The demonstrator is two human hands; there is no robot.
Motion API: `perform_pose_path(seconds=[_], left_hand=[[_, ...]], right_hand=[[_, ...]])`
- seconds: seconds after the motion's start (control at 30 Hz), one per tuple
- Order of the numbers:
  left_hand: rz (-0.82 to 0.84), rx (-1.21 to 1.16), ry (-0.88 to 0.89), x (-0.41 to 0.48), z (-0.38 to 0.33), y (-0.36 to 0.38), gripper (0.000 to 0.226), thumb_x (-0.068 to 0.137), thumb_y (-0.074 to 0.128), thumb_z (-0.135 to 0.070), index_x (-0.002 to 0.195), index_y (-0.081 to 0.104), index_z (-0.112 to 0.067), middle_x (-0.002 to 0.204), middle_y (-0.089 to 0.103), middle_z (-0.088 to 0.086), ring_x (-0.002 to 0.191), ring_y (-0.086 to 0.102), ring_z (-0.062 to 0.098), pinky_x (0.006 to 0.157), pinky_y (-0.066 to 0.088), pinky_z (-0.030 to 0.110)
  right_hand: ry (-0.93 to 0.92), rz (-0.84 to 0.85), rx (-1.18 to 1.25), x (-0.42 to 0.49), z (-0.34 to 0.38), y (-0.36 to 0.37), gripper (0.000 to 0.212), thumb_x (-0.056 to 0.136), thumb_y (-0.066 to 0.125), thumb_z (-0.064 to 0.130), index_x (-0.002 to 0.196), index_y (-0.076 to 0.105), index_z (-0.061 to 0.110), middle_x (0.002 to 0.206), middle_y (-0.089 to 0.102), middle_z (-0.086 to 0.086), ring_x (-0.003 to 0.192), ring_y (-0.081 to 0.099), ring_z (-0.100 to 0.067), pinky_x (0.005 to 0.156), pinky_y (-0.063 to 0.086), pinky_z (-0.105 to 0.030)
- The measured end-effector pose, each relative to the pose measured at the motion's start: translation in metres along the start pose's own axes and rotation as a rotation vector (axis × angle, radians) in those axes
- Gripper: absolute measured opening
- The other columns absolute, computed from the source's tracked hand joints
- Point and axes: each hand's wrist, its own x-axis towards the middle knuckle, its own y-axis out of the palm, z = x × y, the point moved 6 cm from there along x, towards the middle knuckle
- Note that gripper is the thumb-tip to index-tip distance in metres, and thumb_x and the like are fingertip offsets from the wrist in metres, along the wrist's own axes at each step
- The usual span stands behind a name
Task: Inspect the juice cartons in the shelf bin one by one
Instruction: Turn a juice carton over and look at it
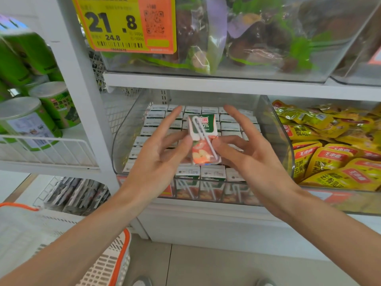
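A small juice carton (203, 139) with a green top, apple picture and a wrapped straw on its face is held upright above the clear shelf bin (276, 129). My left hand (158, 153) pinches its left side between thumb and fingers. On the carton's right side, my right hand (249, 153) pinches it with thumb and fingers, index stretched upward. Both index fingers stand straight beside the carton. Below it, several rows of identical cartons (156, 122) fill the bin, white tops up.
Yellow snack packs (329, 145) fill the bin to the right. Green cans (51, 108) stand on a wire shelf at left. A clear bin of bagged goods (247, 38) with a yellow price tag (123, 23) sits above. A white-orange basket (115, 263) stands at lower left.
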Motion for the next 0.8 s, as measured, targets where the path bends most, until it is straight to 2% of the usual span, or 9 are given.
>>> perform_pose_path(seconds=[0.07,0.1,0.2,0.3,0.4,0.6,0.8], left_hand=[[0.051,0.028,0.012,-0.001,0.001,0.002,0.049,0.11,0.048,-0.022,0.155,0.042,-0.043,0.122,0.076,-0.013,0.111,0.074,0.008,0.095,0.054,0.014],[0.066,0.049,0.019,-0.001,0.002,0.003,0.048,0.111,0.046,-0.019,0.154,0.046,-0.041,0.125,0.076,-0.013,0.113,0.073,0.008,0.095,0.055,0.017],[0.09,0.077,0.022,0.0,0.006,0.006,0.045,0.108,0.049,-0.021,0.15,0.053,-0.035,0.13,0.072,-0.012,0.116,0.071,0.006,0.089,0.06,0.023],[0.116,0.09,0.004,0.0,0.009,0.009,0.045,0.104,0.046,-0.039,0.148,0.053,-0.044,0.129,0.071,-0.017,0.116,0.069,0.005,0.089,0.063,0.033],[0.122,0.091,-0.008,0.001,0.01,0.009,0.043,0.104,0.042,-0.047,0.146,0.053,-0.051,0.126,0.072,-0.018,0.111,0.072,0.011,0.091,0.063,0.036],[0.107,0.069,-0.029,0.002,0.011,0.008,0.046,0.102,0.041,-0.05,0.146,0.053,-0.05,0.125,0.073,-0.018,0.104,0.074,0.015,0.091,0.062,0.033],[0.079,0.014,-0.063,0.003,0.01,0.008,0.051,0.097,0.041,-0.051,0.147,0.051,-0.046,0.115,0.077,-0.015,0.099,0.076,0.018,0.091,0.062,0.035]], right_hand=[[0.092,0.039,0.107,-0.001,-0.004,0.002,0.061,0.104,0.067,0.022,0.146,0.045,0.062,0.112,0.08,-0.006,0.112,0.075,-0.015,0.1,0.053,-0.034],[0.128,0.062,0.159,-0.001,-0.005,0.004,0.057,0.106,0.063,0.022,0.146,0.048,0.059,0.114,0.08,-0.006,0.112,0.075,-0.017,0.1,0.055,-0.037],[0.198,0.074,0.254,0.0,-0.006,0.006,0.037,0.108,0.058,0.02,0.139,0.065,0.037,0.116,0.08,-0.006,0.108,0.077,-0.023,0.093,0.063,-0.037],[0.237,0.044,0.322,-0.001,-0.007,0.006,0.026,0.105,0.062,0.023,0.127,0.075,0.021,0.11,0.081,-0.009,0.103,0.078,-0.026,0.082,0.065,-0.031],[0.26,0.059,0.369,-0.001,-0.007,0.007,0.025,0.104,0.065,0.027,0.121,0.078,0.014,0.106,0.081,-0.012,0.099,0.079,-0.029,0.077,0.065,-0.031],[0.29,0.119,0.382,-0.001,-0.01,0.007,0.033,0.105,0.06,0.024,0.134,0.069,0.01,0.114,0.08,-0.012,0.105,0.078,-0.032,0.078,0.064,-0.029],[0.289,0.126,0.357,0.002,-0.012,0.005,0.032,0.106,0.058,0.019,0.134,0.068,0.008,0.118,0.079,-0.013,0.105,0.078,-0.033,0.081,0.064,-0.028]])
